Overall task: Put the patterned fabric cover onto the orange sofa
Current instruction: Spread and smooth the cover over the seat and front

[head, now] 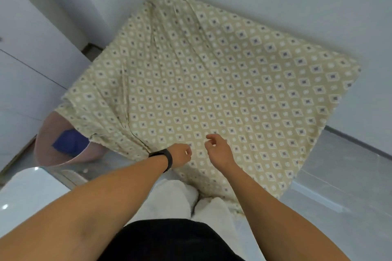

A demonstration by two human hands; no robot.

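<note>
Beige fabric cover w/ blue-white diamond pattern [212, 82] lies draped over the sofa, filling frame centre; creases at upper left. Left hand [182, 155] w/ black wristband [164, 158] and right hand [217, 147] hover over its lower-centre edge, fingers loosely curled, holding nothing. Pink tub [63, 146] at lower left.

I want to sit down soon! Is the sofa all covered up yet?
Nearly. The patterned cover already lies spread over the whole sofa, so no orange shows. Both hands, left and right, hover just above its near edge, holding nothing. Left to do: smoothing the creases on the left side, beside the pink basket.
</note>
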